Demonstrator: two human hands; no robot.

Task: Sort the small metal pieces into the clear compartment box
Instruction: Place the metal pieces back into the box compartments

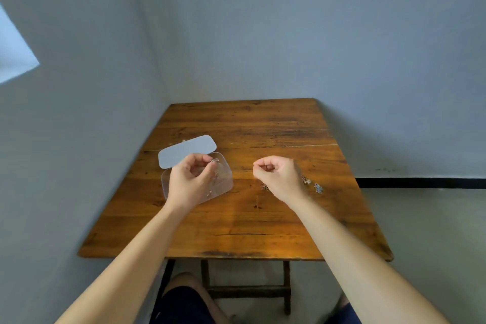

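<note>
Head view: left hand point(190, 181) raised over clear compartment box point(224, 183), fingers point(207, 166) curled together and pinched on small metal piece point(214, 160) at the fingertips, directly above the far part of the box. Box open, resting on wooden table point(236, 218), mostly beneath and just beyond the left fingers; compartment dividers too faint to tell apart. More small pieces faintly visible inside the box, just below the left fingertips; which compartment cannot be told. Pale lid point(187, 151) folded back, beyond the left fingers, touching the far edge of the box. Right hand point(280, 176) held over the table, well apart from the left, fingers curled inward with thumb and forefinger tips together; whether anything sits between them cannot be told. Loose metal pieces point(318, 188) scattered on the table, just beside and partly under the right hand, to the wrist side of the right fingers, well apart from the box.
</note>
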